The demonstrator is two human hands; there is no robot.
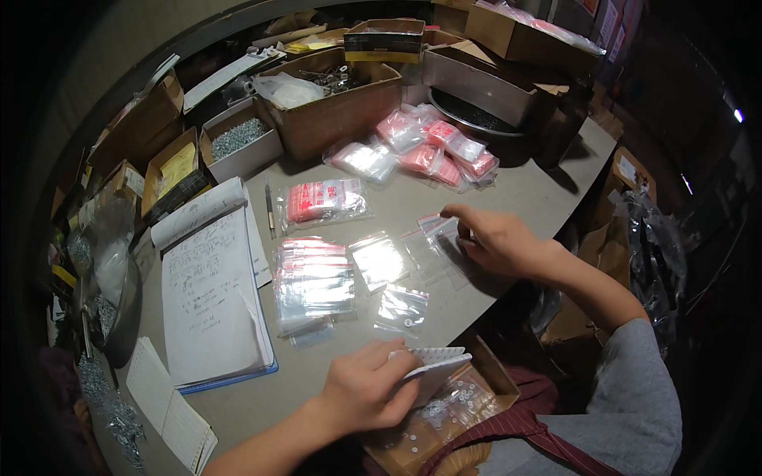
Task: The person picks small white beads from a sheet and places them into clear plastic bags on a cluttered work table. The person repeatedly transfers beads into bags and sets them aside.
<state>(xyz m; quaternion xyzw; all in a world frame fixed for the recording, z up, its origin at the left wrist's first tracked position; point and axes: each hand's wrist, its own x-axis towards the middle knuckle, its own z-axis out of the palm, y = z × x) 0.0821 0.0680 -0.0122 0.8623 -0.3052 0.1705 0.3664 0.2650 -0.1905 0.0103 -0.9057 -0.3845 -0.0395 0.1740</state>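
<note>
My left hand (pixel 369 389) grips a thin white board (pixel 432 363) with rows of small dark dots, tilted over an open cardboard box (pixel 496 381). Inside the box, small white rings (pixel 464 390) and clear plastic show. On the table's right side my right hand (pixel 504 242) curls its fingers onto a clear zip bag (pixel 438 230); the fingertips are partly hidden. Between the hands lies a zip bag with a small round piece in it (pixel 402 309). Another clear bag (pixel 378 260) rests behind it, beside a thick stack of clear zip bags (pixel 314 279).
An open notebook (pixel 210 301) and a small notepad (pixel 171 404) lie left. Packs of red-printed bags (pixel 325 200) stand behind, with more in a pile (pixel 436 147). Boxes of hardware (pixel 238 139) line the back, near a round dark tray (pixel 476 115). A pen (pixel 271 210) lies beside the notebook.
</note>
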